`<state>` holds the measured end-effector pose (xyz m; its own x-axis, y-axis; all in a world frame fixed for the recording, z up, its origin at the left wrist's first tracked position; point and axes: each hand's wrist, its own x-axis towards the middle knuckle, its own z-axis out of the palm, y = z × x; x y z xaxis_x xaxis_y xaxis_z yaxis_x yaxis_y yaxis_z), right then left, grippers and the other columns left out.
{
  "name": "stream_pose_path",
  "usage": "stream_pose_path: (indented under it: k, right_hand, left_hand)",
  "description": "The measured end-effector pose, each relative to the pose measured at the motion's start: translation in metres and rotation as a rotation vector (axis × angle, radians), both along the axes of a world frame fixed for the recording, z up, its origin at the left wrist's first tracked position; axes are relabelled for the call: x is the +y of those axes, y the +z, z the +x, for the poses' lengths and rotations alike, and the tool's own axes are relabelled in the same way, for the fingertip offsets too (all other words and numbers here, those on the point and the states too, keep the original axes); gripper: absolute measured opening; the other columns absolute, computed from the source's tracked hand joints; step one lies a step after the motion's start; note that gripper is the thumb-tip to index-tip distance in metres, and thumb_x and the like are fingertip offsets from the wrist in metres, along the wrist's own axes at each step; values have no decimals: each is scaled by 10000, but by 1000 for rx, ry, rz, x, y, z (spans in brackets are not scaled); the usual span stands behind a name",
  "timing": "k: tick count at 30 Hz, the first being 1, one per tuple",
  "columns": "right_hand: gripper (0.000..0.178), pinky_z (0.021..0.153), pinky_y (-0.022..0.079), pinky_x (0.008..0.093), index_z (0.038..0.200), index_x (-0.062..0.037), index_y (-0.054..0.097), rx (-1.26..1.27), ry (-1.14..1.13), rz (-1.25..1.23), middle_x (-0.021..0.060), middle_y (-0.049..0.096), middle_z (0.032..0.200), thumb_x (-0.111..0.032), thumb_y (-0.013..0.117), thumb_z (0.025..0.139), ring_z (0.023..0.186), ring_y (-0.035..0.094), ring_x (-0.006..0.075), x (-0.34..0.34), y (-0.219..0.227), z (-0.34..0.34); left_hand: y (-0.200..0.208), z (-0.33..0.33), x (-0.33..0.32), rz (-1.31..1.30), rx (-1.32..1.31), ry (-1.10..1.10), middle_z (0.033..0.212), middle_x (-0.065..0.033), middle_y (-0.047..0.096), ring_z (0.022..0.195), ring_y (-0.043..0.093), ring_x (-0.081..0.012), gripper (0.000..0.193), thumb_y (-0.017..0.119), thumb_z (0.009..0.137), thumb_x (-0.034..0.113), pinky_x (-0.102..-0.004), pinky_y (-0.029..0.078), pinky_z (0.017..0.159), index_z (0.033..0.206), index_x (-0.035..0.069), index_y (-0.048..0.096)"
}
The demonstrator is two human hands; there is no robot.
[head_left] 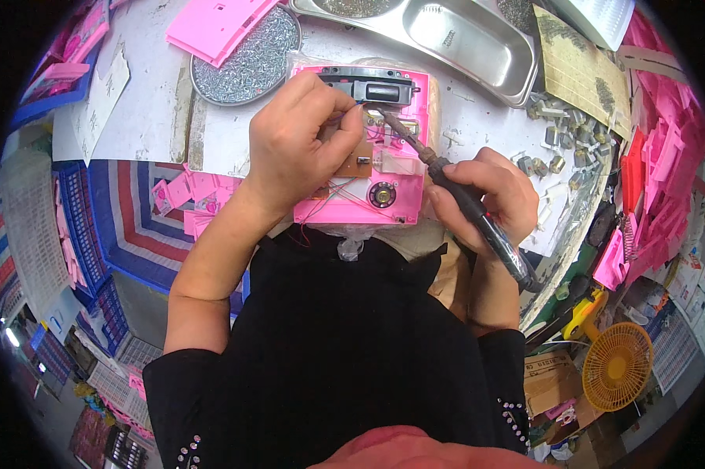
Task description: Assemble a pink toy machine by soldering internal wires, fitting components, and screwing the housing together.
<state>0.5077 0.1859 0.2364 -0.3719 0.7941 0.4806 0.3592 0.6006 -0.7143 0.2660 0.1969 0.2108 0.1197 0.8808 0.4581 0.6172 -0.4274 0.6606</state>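
Note:
In front of me lies a pink plastic housing holding a brown circuit board, thin wires, a small round speaker and a black-grey part along its far edge. My left hand reaches over the housing's left side, thumb and forefinger pinched on what looks like a thin wire. From the right, my right hand grips a soldering iron by its black handle. The iron's tip points at the far middle of the housing, close to my left fingertips. My left hand hides part of the board.
A round tray of screws and pink panels sit at the far left. Beyond the housing stands a metal tray. Small metal parts lie scattered at right, near heaped pink pieces. A yellow basket is lower right.

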Motion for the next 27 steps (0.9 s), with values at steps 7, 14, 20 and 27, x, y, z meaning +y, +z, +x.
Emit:
stream_pose_path:
  k: [7,14,20,27]
  right_hand:
    - [305,471,418,286,973,-79,706,-4,-3,-12,47,669,702,-63,872,719,530,561,172,-1,-2,5]
    - [299,466,408,276,975,-84,711,26,-20,-8,40,660,687,-80,878,726,532,562,163,-2,-6,6]
    - [296,460,382,261,981,-67,704,68,-18,3,45,640,667,-92,878,743,523,552,153,-1,-8,8]
    - [292,465,362,256,993,-56,699,169,-48,-51,38,592,631,-85,867,756,517,536,134,-2,-9,12]
  left_hand:
    - [0,1,-1,-6,13,13,722,-46,580,574,574,-174,92,767,803,37,-311,464,520,796,42,675]
    - [3,-4,-8,2,9,53,809,-71,636,644,619,-170,94,780,839,37,-308,497,569,921,20,738]
    - [-9,-17,-9,78,-136,48,872,-77,693,692,649,-158,135,778,848,-5,-269,521,617,980,8,754]
    - [3,-10,-15,-129,-234,121,866,-70,703,708,648,-194,128,780,832,-4,-283,515,641,952,25,748]
